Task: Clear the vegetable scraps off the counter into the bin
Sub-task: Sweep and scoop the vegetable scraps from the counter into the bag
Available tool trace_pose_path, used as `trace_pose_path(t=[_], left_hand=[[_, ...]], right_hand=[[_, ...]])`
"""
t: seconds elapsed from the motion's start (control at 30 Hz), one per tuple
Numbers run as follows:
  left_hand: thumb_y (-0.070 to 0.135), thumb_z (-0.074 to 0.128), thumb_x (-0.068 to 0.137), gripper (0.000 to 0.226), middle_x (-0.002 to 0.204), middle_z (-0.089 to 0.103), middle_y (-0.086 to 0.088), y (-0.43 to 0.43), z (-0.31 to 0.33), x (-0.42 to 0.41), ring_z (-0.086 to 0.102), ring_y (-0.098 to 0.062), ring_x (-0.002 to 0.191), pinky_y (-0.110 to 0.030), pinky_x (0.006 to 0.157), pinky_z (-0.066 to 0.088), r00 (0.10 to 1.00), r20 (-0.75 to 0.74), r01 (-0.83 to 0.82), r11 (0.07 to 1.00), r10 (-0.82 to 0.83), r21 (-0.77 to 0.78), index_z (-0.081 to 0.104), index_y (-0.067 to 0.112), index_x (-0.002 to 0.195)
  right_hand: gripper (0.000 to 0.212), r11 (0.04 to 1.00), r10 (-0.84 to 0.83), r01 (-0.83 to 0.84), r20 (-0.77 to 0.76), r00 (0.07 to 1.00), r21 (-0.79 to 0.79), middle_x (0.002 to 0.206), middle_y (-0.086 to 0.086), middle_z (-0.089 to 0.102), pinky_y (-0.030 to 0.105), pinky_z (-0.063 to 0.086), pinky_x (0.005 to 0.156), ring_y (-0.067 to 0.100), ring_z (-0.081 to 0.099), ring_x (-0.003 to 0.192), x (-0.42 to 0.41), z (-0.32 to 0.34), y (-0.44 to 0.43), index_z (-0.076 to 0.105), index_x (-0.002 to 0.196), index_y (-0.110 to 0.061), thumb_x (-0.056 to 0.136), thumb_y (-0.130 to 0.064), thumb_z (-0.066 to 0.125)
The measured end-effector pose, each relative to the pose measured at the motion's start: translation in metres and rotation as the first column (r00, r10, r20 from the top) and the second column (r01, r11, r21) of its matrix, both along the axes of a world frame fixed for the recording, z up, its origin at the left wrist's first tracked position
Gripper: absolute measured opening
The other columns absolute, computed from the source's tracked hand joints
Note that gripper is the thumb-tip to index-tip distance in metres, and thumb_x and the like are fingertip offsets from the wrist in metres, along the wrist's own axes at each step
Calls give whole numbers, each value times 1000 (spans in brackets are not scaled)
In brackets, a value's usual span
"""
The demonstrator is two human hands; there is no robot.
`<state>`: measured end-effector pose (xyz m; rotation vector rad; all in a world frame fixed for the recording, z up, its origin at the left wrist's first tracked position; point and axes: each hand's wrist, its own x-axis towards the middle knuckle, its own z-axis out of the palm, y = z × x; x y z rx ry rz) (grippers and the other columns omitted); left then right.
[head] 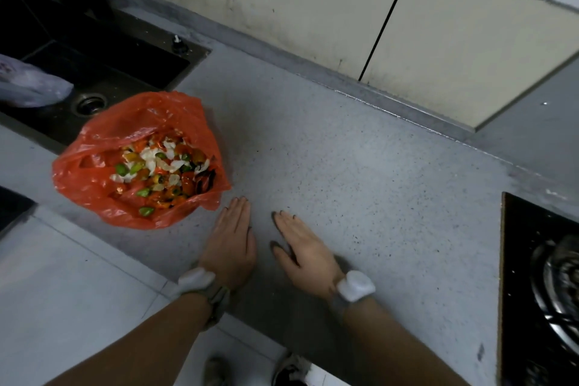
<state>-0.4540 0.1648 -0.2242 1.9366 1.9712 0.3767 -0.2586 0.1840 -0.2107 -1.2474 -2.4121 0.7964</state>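
Both palms down on the grey speckled stone counter (360,166), near its front edge. Flat, fingers straight and together, gripping nothing: left hand (233,238). Same for the right hand (302,249), fingers straight, thumb spread a little, nothing held. Narrow strip of bare counter between the two.

Up-left of the left fingertips: crumpled thin orange-red plastic bag (94,185), mouth gaping upward, sitting on the counter by the front corner of the dark sunken sink (125,72). Inside it: heap of chopped vegetable scraps (159,166), green, white and orange bits. Nearest bag edge just beside the left fingertips, apparently not touching. Right hand farther off, with the left hand in between. No marked long axis on the bag, roughly round.

Elsewhere on the counter only fine dark specks, too small to tell crumbs from stone pattern. No bin identifiable in view. Judging by that: scraps gathered, bag lift next, likely a left-hand reach forward-left to the rim, bunching the loose plastic before carrying. Black gas hob (517,260) far right, out of the way.
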Motion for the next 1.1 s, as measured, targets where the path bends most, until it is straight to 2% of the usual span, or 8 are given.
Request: trace_pose_path(t=[0.1, 0.2, 0.27, 0.47, 0.63, 0.87, 1.0, 1.1], left_hand=[[33, 21, 99, 62, 163, 14, -7, 1, -3, 0, 10, -18, 151, -32, 122, 3, 1000, 25, -4, 1000, 4, -5, 18, 8, 156], [33, 20, 99, 62, 162, 18, -8, 2, -4, 0, 15, -18, 150, -30, 122, 4, 1000, 14, 4, 999, -4, 34, 22, 6, 154], [34, 17, 99, 63, 162, 19, -9, 0, -9, -2, 15, -18, 150, -30, 122, 3, 1000, 4, 15, 999, -15, 33, 21, 5, 154], [38, 14, 97, 66, 162, 21, -9, 0, -10, -1, 14, -17, 150, -31, 123, 4, 1000, 7, 23, 997, -24, 68, 22, 5, 154], [43, 15, 94, 71, 161, 23, -6, -5, -6, -2, 14, -14, 150, -30, 123, 4, 993, 119, 11, 997, -21, 81, 25, 7, 154], [28, 34, 97, 53, 154, 36, 3, -19, -6, -16, 30, -16, 146, -33, 122, 18, 908, 419, -13, 998, -13, 58, 43, 14, 147], [16, 40, 94, 48, 145, 51, -2, -39, 2, -16, 44, -13, 136, -27, 117, 30, 840, 542, -62, 993, -4, 102, 55, 10, 139], [15, 42, 92, 47, 138, 56, 11, -59, 13, -17, 54, -4, 124, -22, 108, 41, 758, 652, -96, 994, 35, 59, 58, 13, 136]], right_hand=[[41, 968, -250, 233, -263, 932, -96, 147, -9, 51, 17, 30, 116, -1, 42, 137, 17, 3, 6, 53, 143, -23, 102, -28, 53], [25, 706, -703, 618, -451, 550, -346, 117, -11, 72, 32, 47, 107, 4, 64, 112, 25, 1, 24, 74, 116, -19, 101, -14, 54], [25, 592, -793, 677, -463, 395, -437, 105, -11, 75, 39, 51, 103, 7, 68, 104, 13, -3, 30, 77, 104, -13, 100, -9, 52], [24, 629, -767, 672, -453, 454, -392, 102, -16, 75, 28, 53, 96, 1, 68, 98, -33, -7, 35, 78, 100, -20, 96, -15, 55], [26, 799, -595, 422, -455, 663, -429, 87, -4, 77, 30, 55, 89, 12, 72, 84, -29, -5, 29, 77, 90, -24, 96, -13, 55], [26, 800, -546, 267, -468, 695, -537, 76, 19, 72, 24, 57, 73, 15, 66, 67, -24, -4, 10, 73, 86, 4, 97, 4, 50], [28, 793, -548, 267, -450, 705, -547, 68, 12, 69, 25, 56, 68, 14, 62, 61, -28, -4, -12, 72, 81, 3, 95, 7, 49], [29, 787, -564, 299, -432, 703, -540, 67, 8, 69, 25, 55, 68, 12, 63, 61, -31, -3, -37, 72, 80, 0, 96, 6, 49]])
